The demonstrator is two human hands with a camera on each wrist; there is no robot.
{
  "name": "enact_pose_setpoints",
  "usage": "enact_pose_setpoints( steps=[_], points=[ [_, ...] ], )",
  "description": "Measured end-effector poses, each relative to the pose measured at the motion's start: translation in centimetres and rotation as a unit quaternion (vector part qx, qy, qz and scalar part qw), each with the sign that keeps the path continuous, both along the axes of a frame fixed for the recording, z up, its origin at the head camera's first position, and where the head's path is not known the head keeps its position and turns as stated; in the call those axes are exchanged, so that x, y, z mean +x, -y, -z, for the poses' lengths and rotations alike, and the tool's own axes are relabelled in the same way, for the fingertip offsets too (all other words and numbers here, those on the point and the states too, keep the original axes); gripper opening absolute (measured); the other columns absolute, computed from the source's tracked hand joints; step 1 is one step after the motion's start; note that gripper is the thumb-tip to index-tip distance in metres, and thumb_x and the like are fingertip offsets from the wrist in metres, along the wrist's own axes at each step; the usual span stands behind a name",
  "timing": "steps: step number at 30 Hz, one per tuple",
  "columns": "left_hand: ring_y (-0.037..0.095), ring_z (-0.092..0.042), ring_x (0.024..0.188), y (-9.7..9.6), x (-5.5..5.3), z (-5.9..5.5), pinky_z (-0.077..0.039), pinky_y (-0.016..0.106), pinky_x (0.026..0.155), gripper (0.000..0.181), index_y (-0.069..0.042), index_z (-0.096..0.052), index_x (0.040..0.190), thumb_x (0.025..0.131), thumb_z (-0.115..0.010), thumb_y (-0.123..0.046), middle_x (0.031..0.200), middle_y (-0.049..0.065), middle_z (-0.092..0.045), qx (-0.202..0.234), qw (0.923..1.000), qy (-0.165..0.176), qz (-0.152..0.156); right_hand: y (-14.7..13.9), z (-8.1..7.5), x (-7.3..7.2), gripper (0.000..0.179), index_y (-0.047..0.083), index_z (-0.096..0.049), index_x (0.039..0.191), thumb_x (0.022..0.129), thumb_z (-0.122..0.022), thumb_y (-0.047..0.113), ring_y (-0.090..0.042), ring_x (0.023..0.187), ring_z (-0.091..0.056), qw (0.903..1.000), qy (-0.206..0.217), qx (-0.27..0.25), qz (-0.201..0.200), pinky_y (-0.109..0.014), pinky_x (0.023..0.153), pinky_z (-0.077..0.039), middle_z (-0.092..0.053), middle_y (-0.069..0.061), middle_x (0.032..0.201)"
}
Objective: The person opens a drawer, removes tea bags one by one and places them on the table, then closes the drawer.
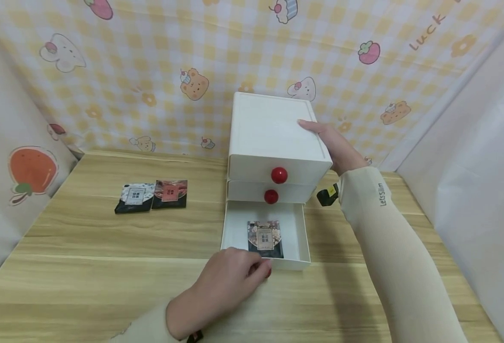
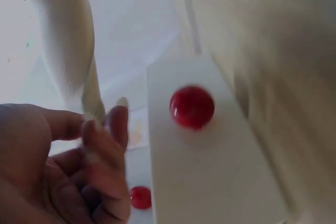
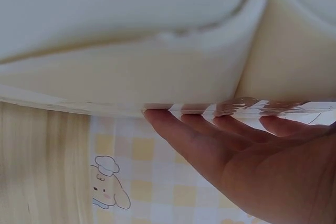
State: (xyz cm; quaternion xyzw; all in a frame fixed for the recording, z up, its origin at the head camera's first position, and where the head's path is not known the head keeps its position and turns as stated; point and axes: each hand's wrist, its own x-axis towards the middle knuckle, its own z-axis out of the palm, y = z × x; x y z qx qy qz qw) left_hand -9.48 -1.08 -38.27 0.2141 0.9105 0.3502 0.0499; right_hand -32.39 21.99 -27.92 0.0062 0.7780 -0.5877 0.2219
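Note:
A white cabinet (image 1: 277,126) with three drawers and red knobs stands on the table. Its bottom drawer (image 1: 300,233) is pulled out, and a black sachet with a floral label (image 1: 265,238) lies inside. My left hand (image 1: 228,274) is at the front of that drawer, fingers loosely bent beside its red knob (image 2: 192,107); the left wrist view shows a gap between fingertips and knob. My right hand (image 1: 339,145) rests against the cabinet's right side, with one digit on the top. In the right wrist view its fingers (image 3: 184,135) are extended and touch the white surface.
Two more sachets, a white-and-black one (image 1: 135,197) and a red-and-black one (image 1: 170,194), lie side by side on the wooden table (image 1: 97,267) to the left. A patterned yellow check cloth (image 1: 157,62) hangs behind the cabinet. White curtains (image 1: 479,157) flank the table.

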Motion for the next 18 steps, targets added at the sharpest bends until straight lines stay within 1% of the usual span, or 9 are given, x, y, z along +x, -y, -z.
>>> enact_pose_setpoints(
  steps=[2,3,5,7,10,13,16,18],
  points=[
    [-0.002,-0.030,0.047,0.1,-0.4,-0.4,-0.024,0.019,0.044,0.043,-0.023,-0.056,0.059,0.100,-0.062,-0.032,0.050,-0.016,-0.034,-0.001,0.9991,-0.042,-0.003,0.0,0.0,0.0,0.068,0.025,-0.029,0.158,0.101,-0.048,0.057,-0.016,0.096,-0.072,1.0000,-0.001,-0.003,0.000,-0.032,0.079,-0.060,-0.065,-0.004,0.125],
    [-0.002,-0.031,0.047,0.1,-0.7,-0.5,-0.024,0.018,0.044,0.042,-0.023,-0.055,0.059,0.099,-0.063,-0.031,0.051,-0.015,-0.036,-0.002,0.9985,-0.054,-0.006,-0.1,0.0,0.2,0.068,0.024,-0.031,0.157,0.100,-0.048,0.058,-0.016,0.095,-0.073,1.0000,-0.002,0.009,-0.004,-0.033,0.078,-0.060,-0.066,-0.004,0.123],
    [-0.001,-0.031,0.047,0.2,-1.2,-0.8,-0.024,0.018,0.044,0.041,-0.022,-0.055,0.059,0.098,-0.066,-0.030,0.051,-0.014,-0.037,-0.009,0.9973,-0.072,-0.015,-0.2,-0.1,0.3,0.068,0.023,-0.033,0.156,0.100,-0.049,0.059,-0.016,0.095,-0.073,1.0000,-0.003,0.008,-0.004,-0.033,0.079,-0.060,-0.067,-0.004,0.123],
    [0.000,-0.034,0.048,0.2,-1.9,-0.9,-0.025,0.018,0.044,0.035,-0.020,-0.059,0.063,0.096,-0.068,-0.028,0.053,-0.013,-0.041,-0.014,0.9961,-0.083,-0.027,-0.2,-0.1,0.4,0.068,0.024,-0.033,0.156,0.100,-0.048,0.060,-0.016,0.096,-0.073,0.9999,-0.005,0.010,-0.006,-0.033,0.079,-0.060,-0.066,-0.004,0.124],
    [0.003,-0.040,0.051,0.1,-2.9,-0.8,-0.029,0.019,0.044,0.025,-0.016,-0.066,0.070,0.093,-0.071,-0.024,0.058,-0.010,-0.049,-0.025,0.9952,-0.083,-0.046,-0.3,-0.2,0.4,0.069,0.024,-0.033,0.156,0.100,-0.048,0.061,-0.016,0.097,-0.073,0.9998,-0.007,0.015,-0.005,-0.033,0.080,-0.060,-0.065,-0.005,0.125],
    [0.006,-0.042,0.052,0.0,-3.7,-0.6,-0.031,0.020,0.044,0.020,-0.014,-0.068,0.074,0.092,-0.072,-0.022,0.061,-0.008,-0.052,-0.035,0.9956,-0.063,-0.060,-0.2,-0.1,0.4,0.069,0.024,-0.032,0.156,0.099,-0.048,0.061,-0.017,0.097,-0.073,0.9999,-0.005,0.015,-0.002,-0.033,0.080,-0.060,-0.065,-0.005,0.126],
    [0.008,-0.044,0.054,-0.4,-4.2,-0.2,-0.034,0.021,0.046,0.017,-0.011,-0.069,0.078,0.091,-0.072,-0.021,0.062,-0.005,-0.052,-0.043,0.9964,-0.041,-0.061,-0.2,0.1,0.3,0.071,0.022,-0.031,0.156,0.099,-0.048,0.061,-0.017,0.096,-0.073,0.9999,-0.001,0.012,-0.001,-0.033,0.079,-0.060,-0.065,-0.005,0.125],
    [0.009,-0.045,0.055,-0.8,-4.4,0.2,-0.036,0.022,0.047,0.016,-0.007,-0.071,0.084,0.091,-0.074,-0.022,0.064,-0.003,-0.054,-0.048,0.9966,-0.035,-0.058,-0.1,0.2,0.3,0.072,0.022,-0.031,0.156,0.099,-0.048,0.061,-0.017,0.095,-0.073,0.9999,0.000,0.012,-0.003,-0.033,0.079,-0.060,-0.066,-0.005,0.124]
  ],
)
